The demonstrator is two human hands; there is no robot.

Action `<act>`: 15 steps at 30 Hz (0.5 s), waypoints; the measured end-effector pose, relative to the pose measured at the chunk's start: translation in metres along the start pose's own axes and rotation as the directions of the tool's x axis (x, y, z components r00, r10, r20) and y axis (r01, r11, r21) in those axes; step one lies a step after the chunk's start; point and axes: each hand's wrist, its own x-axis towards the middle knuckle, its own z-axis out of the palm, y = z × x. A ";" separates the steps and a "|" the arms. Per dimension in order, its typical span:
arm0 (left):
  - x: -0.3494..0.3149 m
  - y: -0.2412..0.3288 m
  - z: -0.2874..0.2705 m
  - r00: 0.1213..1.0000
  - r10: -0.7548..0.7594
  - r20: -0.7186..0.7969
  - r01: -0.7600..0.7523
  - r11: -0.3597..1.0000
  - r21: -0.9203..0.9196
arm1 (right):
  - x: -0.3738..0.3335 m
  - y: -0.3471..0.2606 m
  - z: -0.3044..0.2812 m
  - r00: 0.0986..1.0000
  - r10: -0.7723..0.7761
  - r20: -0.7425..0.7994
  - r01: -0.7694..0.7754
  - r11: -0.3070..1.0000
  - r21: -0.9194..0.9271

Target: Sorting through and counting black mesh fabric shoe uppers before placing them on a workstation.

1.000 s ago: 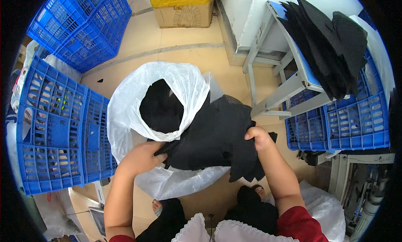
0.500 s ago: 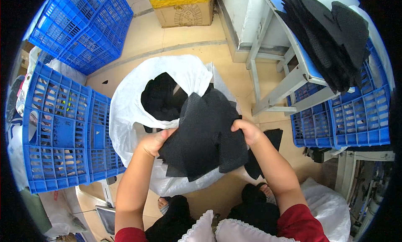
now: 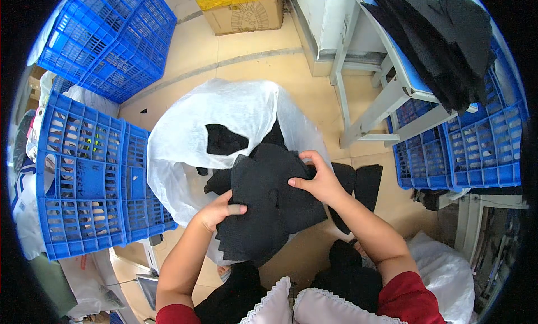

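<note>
Between my two hands is a stack of black fabric pieces [image 3: 263,206], with rounded and notched edges, above the near side of a white woven sack. My left hand [image 3: 222,213] grips its left edge, thumb on top. Its right edge is gripped by my right hand [image 3: 318,181], thumb across the top and the index finger along the edge. The fingers beneath are hidden. Behind the stack, the white sack [image 3: 193,108] stands open on the floor. More black pieces [image 3: 226,139] show through its mouth. Other black pieces [image 3: 367,187] lie or hang beside my right forearm.
Blue plastic crates [image 3: 84,173] stand at the left, with a taller stack [image 3: 115,38] behind. On the right, a stool [image 3: 386,108] carries a thick pile of black pieces [image 3: 443,44]; more blue crates [image 3: 476,145] are beside it. A cardboard box [image 3: 246,13] is at the back.
The black stack has come slightly nearer me and turned a little. My right thumb now lies over its top. The sack's gathered rim has dropped away from the stack, and its mouth looks narrower.
</note>
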 end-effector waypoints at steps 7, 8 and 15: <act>-0.010 -0.009 -0.010 0.989 0.068 0.128 -0.076 0.995 0.061 | 0.002 0.032 0.014 1.000 -0.012 -0.007 0.014 0.936 0.352; -0.009 -0.010 -0.011 0.988 0.087 0.128 -0.095 0.994 0.059 | 0.002 0.034 0.015 0.999 -0.008 -0.035 0.020 0.939 0.345; -0.017 -0.015 -0.018 0.966 0.207 0.157 -0.197 0.977 -0.078 | 0.003 0.014 0.015 0.959 0.280 0.045 -0.218 0.626 0.748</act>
